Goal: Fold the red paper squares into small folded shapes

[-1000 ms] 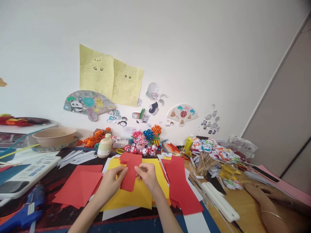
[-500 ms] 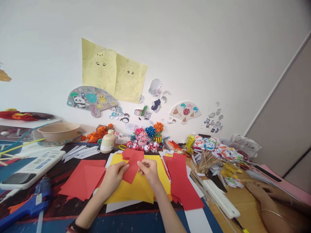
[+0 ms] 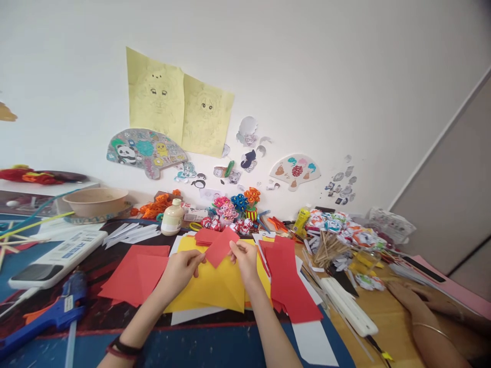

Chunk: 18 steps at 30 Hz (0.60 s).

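Note:
A small piece of red paper (image 3: 221, 249) is held up tilted between my two hands. My left hand (image 3: 183, 271) pinches its lower left corner between thumb and fingers. On its right side, my right hand (image 3: 244, 259) pinches the edge. Beneath them lies a stack of yellow paper (image 3: 207, 292), with white sheets under it. Just behind the held piece rests a small pile of red paper (image 3: 205, 236). Larger red sheets lie to the left (image 3: 134, 273), and long red strips (image 3: 286, 276) lie to the right.
A blue glue gun (image 3: 65, 306) and a white power bank (image 3: 57, 260) are at the left. Behind stand a glue bottle (image 3: 172, 219) and paper flowers (image 3: 238, 204). At right are wooden sticks (image 3: 327, 250), a white bar (image 3: 349, 306) and another person's hands (image 3: 410, 296).
The red piece has turned and tilted further to the right. My left fingers have shifted down to its corner, and the whole view has moved slightly.

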Tool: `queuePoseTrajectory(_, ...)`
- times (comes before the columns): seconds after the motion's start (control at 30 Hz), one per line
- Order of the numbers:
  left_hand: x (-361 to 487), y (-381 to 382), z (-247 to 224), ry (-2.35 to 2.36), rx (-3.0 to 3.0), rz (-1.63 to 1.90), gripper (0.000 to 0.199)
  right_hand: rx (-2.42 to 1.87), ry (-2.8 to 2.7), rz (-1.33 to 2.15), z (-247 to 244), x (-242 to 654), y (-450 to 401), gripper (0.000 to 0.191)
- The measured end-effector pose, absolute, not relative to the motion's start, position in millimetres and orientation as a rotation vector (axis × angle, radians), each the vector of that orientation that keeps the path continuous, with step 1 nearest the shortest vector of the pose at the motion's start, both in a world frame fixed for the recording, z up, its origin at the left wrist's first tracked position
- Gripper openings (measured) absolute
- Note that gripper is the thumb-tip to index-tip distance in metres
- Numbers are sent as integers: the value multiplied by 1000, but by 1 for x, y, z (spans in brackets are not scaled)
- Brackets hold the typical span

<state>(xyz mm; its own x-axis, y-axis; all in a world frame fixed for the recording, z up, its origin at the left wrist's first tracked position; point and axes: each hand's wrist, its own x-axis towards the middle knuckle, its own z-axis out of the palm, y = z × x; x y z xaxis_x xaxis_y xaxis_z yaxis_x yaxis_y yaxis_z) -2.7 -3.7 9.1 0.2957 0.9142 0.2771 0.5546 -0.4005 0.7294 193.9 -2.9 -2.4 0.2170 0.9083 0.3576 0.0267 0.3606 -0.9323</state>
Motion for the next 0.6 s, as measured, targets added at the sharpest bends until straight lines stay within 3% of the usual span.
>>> queuePoseTrajectory(0.17, -3, -2, 8, 1530, 2036, 1103, 37, -1017, -1221, 960, -4, 192, -4, 38)
queuePoseTrajectory(0.37, -1, -1, 7, 1246, 1971, 1120, 26, -966, -1513, 1367, -9, 180, -10, 39)
queuePoseTrajectory(0.6, 12, -8, 3, 1164, 2048, 1012, 18, -970, -1479, 1013, -7, 175, -8, 30)
